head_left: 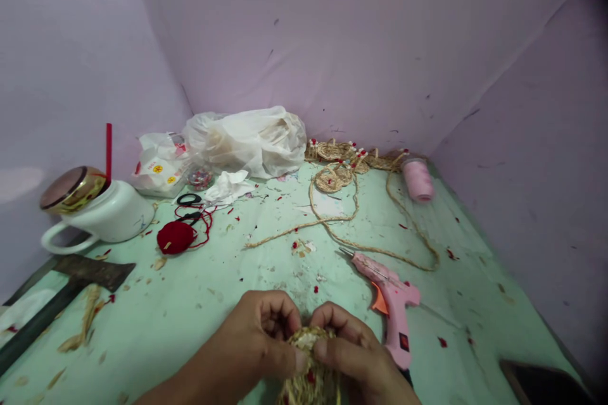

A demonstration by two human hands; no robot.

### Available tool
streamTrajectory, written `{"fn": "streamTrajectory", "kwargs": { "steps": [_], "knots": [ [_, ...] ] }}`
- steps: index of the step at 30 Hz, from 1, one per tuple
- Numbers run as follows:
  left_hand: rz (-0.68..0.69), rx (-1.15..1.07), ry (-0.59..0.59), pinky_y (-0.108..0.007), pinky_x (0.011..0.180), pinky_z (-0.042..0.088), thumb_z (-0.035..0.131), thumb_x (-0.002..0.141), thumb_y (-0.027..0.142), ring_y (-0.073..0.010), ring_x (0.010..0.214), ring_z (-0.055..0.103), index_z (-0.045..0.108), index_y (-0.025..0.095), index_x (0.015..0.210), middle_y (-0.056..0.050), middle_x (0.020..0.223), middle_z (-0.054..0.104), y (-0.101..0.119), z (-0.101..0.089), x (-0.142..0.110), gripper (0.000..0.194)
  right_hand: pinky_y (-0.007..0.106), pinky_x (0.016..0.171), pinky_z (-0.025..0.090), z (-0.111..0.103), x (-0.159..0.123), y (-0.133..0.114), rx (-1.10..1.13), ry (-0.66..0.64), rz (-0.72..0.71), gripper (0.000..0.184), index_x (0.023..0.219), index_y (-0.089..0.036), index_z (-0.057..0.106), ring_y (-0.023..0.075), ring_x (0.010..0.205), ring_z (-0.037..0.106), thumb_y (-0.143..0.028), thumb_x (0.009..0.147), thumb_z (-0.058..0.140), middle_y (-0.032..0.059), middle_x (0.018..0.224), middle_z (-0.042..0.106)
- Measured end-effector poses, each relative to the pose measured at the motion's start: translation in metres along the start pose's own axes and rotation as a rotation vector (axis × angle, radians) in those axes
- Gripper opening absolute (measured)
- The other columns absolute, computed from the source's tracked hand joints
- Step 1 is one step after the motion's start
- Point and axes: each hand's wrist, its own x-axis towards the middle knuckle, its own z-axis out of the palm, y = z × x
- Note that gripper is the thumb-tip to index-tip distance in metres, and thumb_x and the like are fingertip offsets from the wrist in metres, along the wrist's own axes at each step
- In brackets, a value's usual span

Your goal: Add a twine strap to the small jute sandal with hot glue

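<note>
Close to me at the bottom centre is a woven straw piece (311,380) with a pale patch on top and a red spot on its side; its lower part runs out of view. My left hand (266,335) pinches its upper left edge, fingers curled. On the opposite side my right hand (349,348) grips the upper right edge, thumb near the pale patch. A pink glue gun (387,294) with an orange trigger lies just right of my right hand. Beyond the hands a braided straw cord (280,231) loops across the green tabletop (199,310).
At left stand a white mug (116,212) with a gold lid and a hammer (85,275). Red yarn (175,237), black-handled scissors (189,199) and a plastic bag (251,139) lie farther back. Coiled straw pieces (335,152) and a pink thread spool (418,179) are near the wall.
</note>
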Motion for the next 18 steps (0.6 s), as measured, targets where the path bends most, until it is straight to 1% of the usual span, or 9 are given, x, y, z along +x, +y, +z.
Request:
{"fn": "streamTrajectory", "kwargs": {
  "steps": [2,6,9,13,18],
  "knots": [
    [-0.008,-0.055,0.001,-0.02,0.044,0.021,0.065,0.042,0.014,-0.0059,0.045,0.031,0.05,0.015,0.057,0.007,0.044,0.043,-0.004,0.0,0.003,0.021,0.022,0.047,0.033,0.002,0.0,-0.002,0.004,0.003,-0.006,0.027,0.062,-0.016,0.059,0.0093,0.047,0.045,-0.031,0.049,0.078,-0.0024,0.052,0.053],
    [0.072,-0.09,-0.023,-0.021,0.046,0.025,0.062,0.043,0.013,-0.0075,0.049,0.036,0.05,0.015,0.059,0.005,0.048,0.047,-0.014,-0.002,0.007,0.02,0.022,0.05,0.034,0.005,-0.004,-0.005,-0.059,0.046,-0.061,0.027,0.063,-0.016,0.059,0.0101,0.05,0.046,-0.031,0.051,0.078,-0.0014,0.054,0.056],
    [0.115,-0.055,0.0,-0.021,0.047,0.024,0.061,0.047,0.014,-0.0077,0.051,0.035,0.049,0.016,0.06,0.005,0.05,0.045,-0.016,-0.002,0.005,0.018,0.023,0.052,0.035,0.007,-0.006,-0.006,-0.097,0.053,-0.106,0.026,0.064,-0.016,0.059,0.0106,0.052,0.048,-0.032,0.053,0.077,-0.0009,0.056,0.057],
    [0.142,0.016,0.015,-0.021,0.048,0.023,0.06,0.051,0.016,-0.0082,0.052,0.033,0.046,0.017,0.061,0.006,0.052,0.041,-0.012,0.001,0.0,0.017,0.023,0.052,0.036,0.011,-0.009,-0.008,-0.119,0.062,-0.099,0.024,0.064,-0.016,0.059,0.0107,0.052,0.049,-0.03,0.055,0.075,-0.0011,0.056,0.057],
    [0.178,0.165,0.089,-0.022,0.048,0.025,0.055,0.055,0.016,-0.0084,0.053,0.032,0.043,0.018,0.061,0.007,0.051,0.037,-0.008,0.006,-0.005,0.014,0.021,0.051,0.035,0.019,-0.012,-0.011,-0.18,0.12,-0.158,0.016,0.064,-0.016,0.058,0.0099,0.051,0.047,-0.024,0.058,0.071,-0.0022,0.053,0.055]
  ]
}}
